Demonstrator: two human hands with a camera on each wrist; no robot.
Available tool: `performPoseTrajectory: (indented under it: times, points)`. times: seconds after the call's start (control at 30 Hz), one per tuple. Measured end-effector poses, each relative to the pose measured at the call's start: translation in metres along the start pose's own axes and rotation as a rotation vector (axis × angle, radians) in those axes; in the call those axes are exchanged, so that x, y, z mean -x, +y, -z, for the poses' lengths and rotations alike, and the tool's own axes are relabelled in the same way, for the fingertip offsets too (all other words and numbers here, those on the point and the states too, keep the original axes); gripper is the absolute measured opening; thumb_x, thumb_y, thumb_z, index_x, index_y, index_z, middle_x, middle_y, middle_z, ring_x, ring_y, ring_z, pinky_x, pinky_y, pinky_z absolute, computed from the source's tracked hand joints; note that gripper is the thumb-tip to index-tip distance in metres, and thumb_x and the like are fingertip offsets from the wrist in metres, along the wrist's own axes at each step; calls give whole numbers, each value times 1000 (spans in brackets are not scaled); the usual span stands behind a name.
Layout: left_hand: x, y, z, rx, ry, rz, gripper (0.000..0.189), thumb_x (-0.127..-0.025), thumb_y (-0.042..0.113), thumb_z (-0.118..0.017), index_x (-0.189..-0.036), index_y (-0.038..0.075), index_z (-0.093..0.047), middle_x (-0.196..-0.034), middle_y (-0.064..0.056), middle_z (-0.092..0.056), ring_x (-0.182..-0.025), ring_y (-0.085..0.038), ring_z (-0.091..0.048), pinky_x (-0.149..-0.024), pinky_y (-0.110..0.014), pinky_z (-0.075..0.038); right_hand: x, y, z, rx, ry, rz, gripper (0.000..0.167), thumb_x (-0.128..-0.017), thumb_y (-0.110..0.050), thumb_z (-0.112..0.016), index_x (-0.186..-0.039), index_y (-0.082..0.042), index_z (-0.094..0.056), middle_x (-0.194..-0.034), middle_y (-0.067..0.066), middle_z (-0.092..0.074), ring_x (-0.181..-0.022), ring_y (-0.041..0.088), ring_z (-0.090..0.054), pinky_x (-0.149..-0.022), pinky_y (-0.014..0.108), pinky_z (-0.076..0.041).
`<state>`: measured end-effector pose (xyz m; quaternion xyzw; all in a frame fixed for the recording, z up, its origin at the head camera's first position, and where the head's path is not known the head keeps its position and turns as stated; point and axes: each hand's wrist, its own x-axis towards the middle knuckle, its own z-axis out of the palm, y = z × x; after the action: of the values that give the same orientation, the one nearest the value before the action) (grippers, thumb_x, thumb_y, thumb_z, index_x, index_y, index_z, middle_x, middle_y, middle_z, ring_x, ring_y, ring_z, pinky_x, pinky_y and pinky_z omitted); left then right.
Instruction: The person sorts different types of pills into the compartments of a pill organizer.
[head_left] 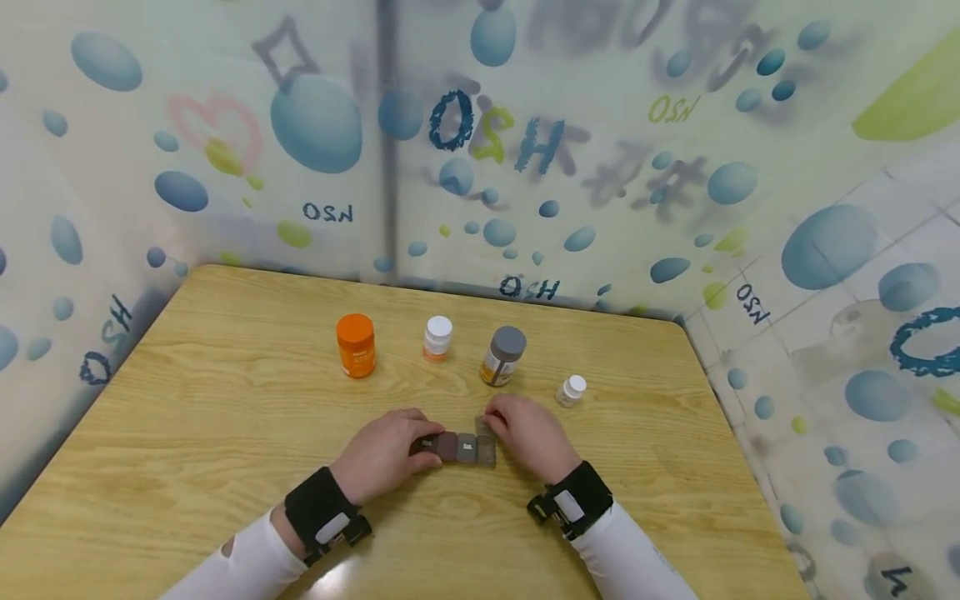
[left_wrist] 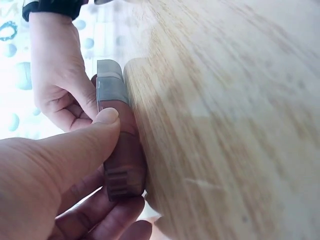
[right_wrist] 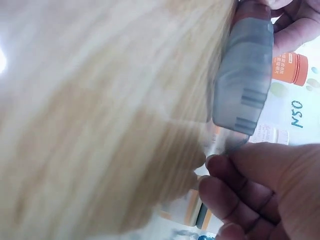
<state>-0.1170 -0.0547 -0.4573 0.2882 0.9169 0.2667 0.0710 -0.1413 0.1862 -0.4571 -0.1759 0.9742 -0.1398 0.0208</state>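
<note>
Brown and grey plastic: the box (head_left: 467,448) lay on the wooden table (head_left: 225,400), a short row of compartments between the two hands, its darker end to the left. From my end I had the left hand (head_left: 386,454) gripping that dark end, thumb along the near side, fingers behind it. The right hand (head_left: 534,435) was narrow, thumb and forefinger together at the far right corner, where they appeared to pinch the end lid (head_left: 482,427). That lid stood out past the box's back edge; the right wrist view gave me a clear flap right by the thumb, though its exact angle I could not tell.

Beyond the box, spread left to right: orange bottle (head_left: 356,346), white bottle (head_left: 438,337), grey-capped bottle (head_left: 503,356), small bottle (head_left: 572,391). All upright, caps on, none touched.

Step in hand, as I judged it: opening the rightmost compartment while the left hand braced the box. Whether the compartment held anything I could not make out.

Next move, my reckoning: lay the lid fully back, then let go of it without tipping the box. The left grip needed to stay firm, since so light a strip could slide or twist under a tug.
</note>
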Motion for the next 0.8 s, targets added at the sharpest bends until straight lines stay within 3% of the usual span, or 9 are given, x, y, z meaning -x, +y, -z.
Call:
performPoseTrajectory:
  times: [0.17, 0.27, 0.4, 0.5, 0.57, 0.67, 0.8]
  points:
    - [0, 0, -1, -32, 19, -19, 39, -80, 41, -67, -114, 24, -63, -99, 8, -60, -83, -6, -52, -73, -29, -45, 2, 1, 2, -17, -25, 16, 8, -89, -30, -59, -90, -25, -65, -82, -15, -57, -69, 2, -50, -63, 23, -44]
    - [0, 0, -2, -46, 21, -26, 39, -80, 42, -66, -115, 24, -63, -100, 7, -60, -83, -6, -52, -73, -29, -46, 8, 5, 8, -35, 1, 8, 13, -90, -31, -57, -97, -24, -65, -86, -15, -57, -71, 1, -50, -63, 23, -44]
    - [0, -1, -2, -48, 18, -25, 40, -81, 42, -66, -116, 24, -62, -101, 7, -60, -84, -6, -52, -73, -30, -46, 20, 21, 25, -49, 180, -27, 22, -89, -31, -58, -107, -19, -63, -96, -8, -55, -72, 4, -50, -60, 24, -45]
    - [0, -1, -2, -48, 23, -17, 41, -81, 43, -65, -117, 24, -61, -103, 7, -60, -85, -6, -53, -74, -31, -46, 28, 40, 39, -28, 365, -49, 29, -87, -25, -63, -112, -11, -60, -106, 4, -51, -73, 13, -52, -59, 30, -46]
    - [-1, -1, -2, -48, 25, -11, 41, -81, 43, -65, -117, 24, -61, -104, 6, -60, -87, -7, -53, -75, -31, -46, 32, 52, 46, -11, 433, -77, 35, -85, -21, -65, -116, -7, -57, -113, 11, -47, -77, 20, -55, -60, 34, -47]
    - [-2, -1, -2, -47, 26, 3, 42, -81, 43, -65, -118, 25, -61, -107, 6, -60, -90, -7, -54, -77, -32, -47, 37, 67, 50, -11, 427, -117, 45, -85, -21, -65, -125, -4, -52, -120, 16, -44, -84, 27, -55, -65, 39, -47]
    - [-3, 0, -3, -37, 25, 19, 43, -81, 43, -66, -119, 24, -60, -108, 6, -60, -89, -7, -54, -77, -32, -47, 40, 77, 51, -44, 318, -146, 52, -87, -25, -63, -132, -7, -46, -121, 15, -46, -87, 26, -55, -68, 39, -48]
